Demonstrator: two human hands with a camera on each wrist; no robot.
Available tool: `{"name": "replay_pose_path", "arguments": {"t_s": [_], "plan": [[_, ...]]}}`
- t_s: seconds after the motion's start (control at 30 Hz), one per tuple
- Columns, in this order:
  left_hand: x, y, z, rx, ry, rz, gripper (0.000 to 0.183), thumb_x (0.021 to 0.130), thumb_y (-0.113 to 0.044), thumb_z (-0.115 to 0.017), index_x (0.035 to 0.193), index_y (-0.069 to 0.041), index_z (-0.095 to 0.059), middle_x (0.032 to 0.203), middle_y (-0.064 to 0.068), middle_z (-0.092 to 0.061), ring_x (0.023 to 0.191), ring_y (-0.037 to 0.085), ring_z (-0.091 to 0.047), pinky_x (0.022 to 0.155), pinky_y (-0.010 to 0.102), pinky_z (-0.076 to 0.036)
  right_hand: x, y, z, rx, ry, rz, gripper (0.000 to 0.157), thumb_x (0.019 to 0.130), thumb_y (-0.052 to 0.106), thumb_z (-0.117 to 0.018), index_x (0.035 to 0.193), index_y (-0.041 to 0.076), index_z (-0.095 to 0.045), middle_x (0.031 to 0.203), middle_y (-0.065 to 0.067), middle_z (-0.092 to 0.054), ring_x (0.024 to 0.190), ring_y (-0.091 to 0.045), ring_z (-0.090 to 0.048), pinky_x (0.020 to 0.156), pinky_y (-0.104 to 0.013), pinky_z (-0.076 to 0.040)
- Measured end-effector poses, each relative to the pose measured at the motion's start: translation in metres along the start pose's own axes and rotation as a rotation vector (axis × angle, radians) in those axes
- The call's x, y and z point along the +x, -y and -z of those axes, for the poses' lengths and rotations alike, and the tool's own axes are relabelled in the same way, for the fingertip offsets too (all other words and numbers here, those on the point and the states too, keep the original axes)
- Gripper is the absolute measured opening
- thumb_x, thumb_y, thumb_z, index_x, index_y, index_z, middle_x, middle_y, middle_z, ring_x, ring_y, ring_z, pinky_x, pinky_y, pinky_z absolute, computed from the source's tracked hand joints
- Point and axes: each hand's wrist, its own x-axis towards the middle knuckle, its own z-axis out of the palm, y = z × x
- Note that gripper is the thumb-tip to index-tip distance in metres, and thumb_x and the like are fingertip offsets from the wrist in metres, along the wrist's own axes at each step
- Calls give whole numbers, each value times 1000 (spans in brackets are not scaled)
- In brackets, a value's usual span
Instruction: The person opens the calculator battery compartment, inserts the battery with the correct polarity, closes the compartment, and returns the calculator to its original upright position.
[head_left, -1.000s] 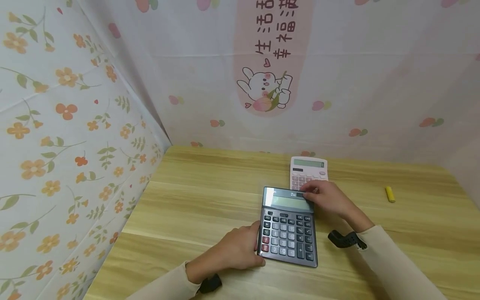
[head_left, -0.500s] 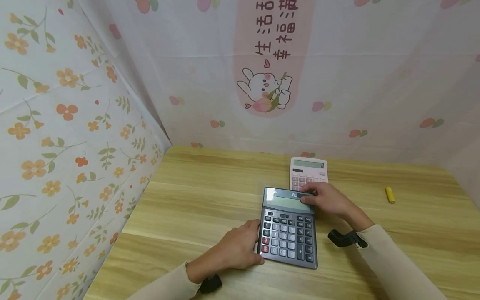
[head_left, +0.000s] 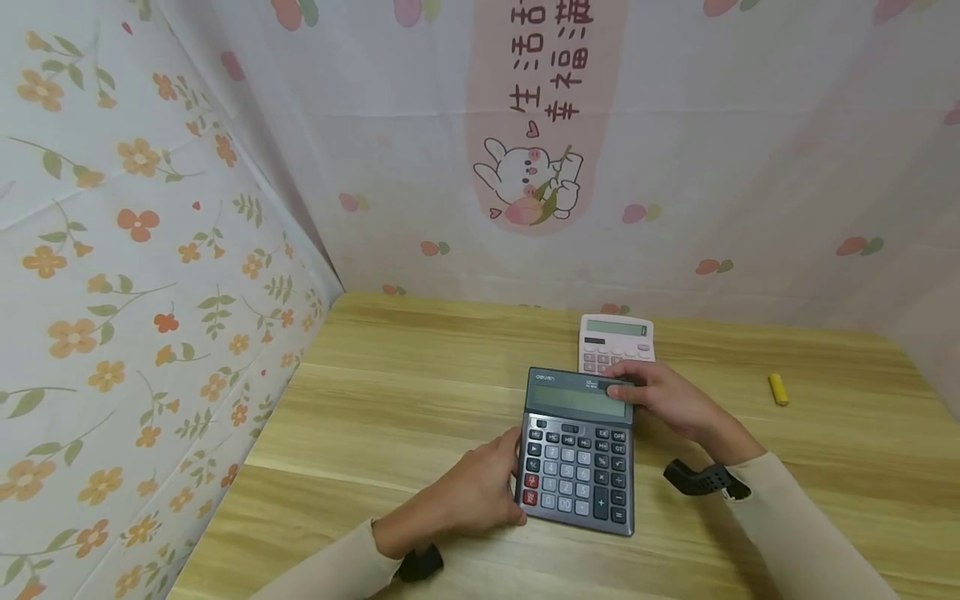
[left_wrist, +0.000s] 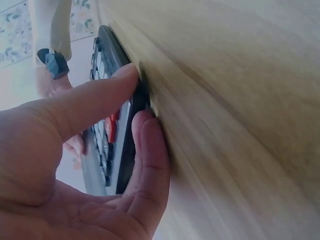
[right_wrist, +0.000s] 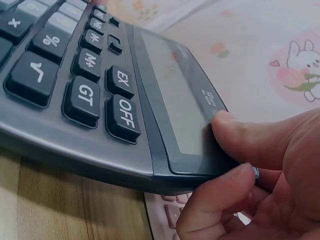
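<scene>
Seeing left hand [head_left: 480,492] and right hand [head_left: 669,402] pinch the grey calculator [head_left: 576,454], I fear a slip could drop its 1 o'clock corner onto the pink calculator [head_left: 615,342].

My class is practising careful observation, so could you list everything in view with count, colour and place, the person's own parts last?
large calculator: 1, dark grey, between the hands
small calculator: 1, pale pink, beyond the large one, partly hidden
stick: 1, yellow, table's right side
table: 1, yellowish wood grain, beneath these
floral cloth: 1, white with orange flowers, left
bunny cloth: 1, whitish with pink, behind table
wrist devices: 2, black, at the wrists
sleeves: 2, cream, forearms
left hand: 1, bare, gripping large calculator's near left corner
right hand: 1, bare, pinching its far right corner
</scene>
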Motion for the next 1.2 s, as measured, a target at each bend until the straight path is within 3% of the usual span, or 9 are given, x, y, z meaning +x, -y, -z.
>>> {"name": "replay_pose_path", "arguments": {"t_s": [0.2, 0.3, 0.43, 0.6, 0.77, 0.87, 0.97, 1.13, 1.2], "plan": [[3, 3, 2, -122, 28, -13, 105, 68, -2, -104, 155, -4, -45, 93, -9, -65, 81, 6, -62, 76, 26, -56, -3, 1, 0, 30, -19, -2, 36, 111, 7, -63, 139, -16, -58, 127, -24, -61, 102, -25, -65, 84, -30, -59], [4, 7, 2, -304, 62, -26, 107, 69, 10, -98, 159, -1, -41, 93, -6, -67, 80, 9, -66, 75, 26, -59, -6, 4, 0, -25, -75, 3, 37, 111, 11, -65, 141, -12, -61, 131, -23, -58, 105, -28, -60, 81, -32, -56], [4, 13, 6, -525, 110, -60, 106, 72, 22, -88, 161, -3, -36, 100, 0, -69, 86, 12, -71, 80, 27, -62, -13, 9, 2, -60, -139, 21, 35, 112, 13, -64, 140, -8, -63, 125, -18, -59, 102, -25, -58, 77, -33, -54], [4, 15, 12, -621, 130, -116, 102, 76, 24, -78, 162, -9, -34, 116, 7, -68, 94, 14, -75, 85, 28, -63, -23, 15, 5, -69, -180, 59, 31, 115, 15, -61, 136, -7, -63, 116, -15, -64, 96, -19, -63, 81, -33, -59], [2, 12, 15, -729, 148, -155, 105, 83, 28, -67, 168, -15, -23, 145, 22, -62, 110, 20, -77, 91, 35, -64, -31, 22, 4, -55, -226, 113, 35, 117, 18, -56, 138, -9, -59, 129, -20, -62, 106, -16, -66, 89, -29, -60], [0, 8, 17, -737, 146, -188, 107, 86, 28, -66, 170, -20, -21, 150, 26, -61, 114, 21, -77, 93, 38, -64, -36, 25, 3, -9, -251, 114, 40, 119, 24, -54, 143, -8, -56, 140, -21, -57, 110, -14, -67, 94, -23, -59], [-2, 4, 19, -704, 139, -235, 106, 89, 27, -66, 171, -24, -21, 152, 27, -60, 119, 20, -75, 95, 38, -63, -40, 26, 1, 110, -258, 129, 41, 119, 25, -53, 143, -8, -56, 145, -18, -52, 112, -14, -66, 98, -21, -58], [-6, -3, 22, -583, 104, -314, 102, 92, 21, -67, 172, -24, -22, 154, 27, -58, 122, 22, -73, 95, 30, -62, -48, 28, -2, 353, -239, 196, 26, 118, 17, -53, 133, 0, -66, 132, -9, -58, 109, -16, -65, 100, -26, -59], [-8, -4, 23, -518, 81, -337, 101, 92, 19, -67, 172, -24, -24, 151, 25, -60, 122, 20, -71, 93, 27, -62, -50, 27, -4, 400, -228, 210, 23, 118, 14, -52, 129, 3, -70, 126, -6, -62, 108, -17, -67, 101, -26, -58]]}}
